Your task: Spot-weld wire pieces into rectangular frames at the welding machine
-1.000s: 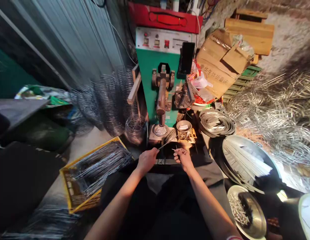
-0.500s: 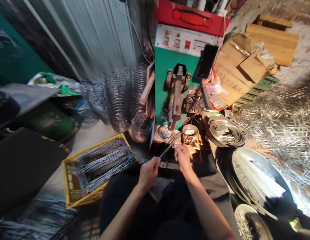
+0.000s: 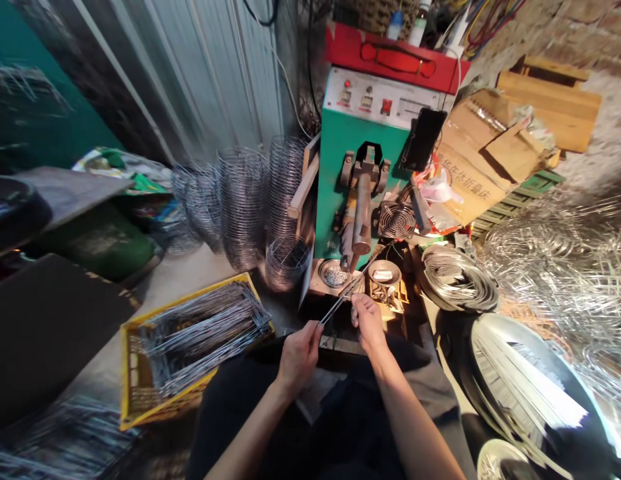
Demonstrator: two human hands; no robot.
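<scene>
My left hand [image 3: 298,355] is closed around the near end of a thin metal rod [image 3: 333,311], which slants up and away toward the machine. My right hand [image 3: 369,324] is farther forward, its thumb and fingers pinched together beside the rod's far part; whatever is between these fingertips is too small to make out. Just beyond the hands are a round dish of small shiny metal bits [image 3: 334,275] and a second dish [image 3: 390,268] with a white piece in it. Above them, thick metal arms [image 3: 361,217] jut from a green machine [image 3: 335,160] with a red top.
On the left a yellow crate [image 3: 124,380] holds many metal wire pieces. Wire ring stacks [image 3: 243,213] stand behind it. To the right are a coil of metal strip [image 3: 457,277], a large basin [image 3: 600,407] with pale strips, and tangled wire [image 3: 580,247]. A cardboard box [image 3: 470,160] leans behind.
The view has shifted, so the machine and dishes appear slightly lower and farther right. Both hands keep nearly the same pose, and the rod stays in my left hand.
</scene>
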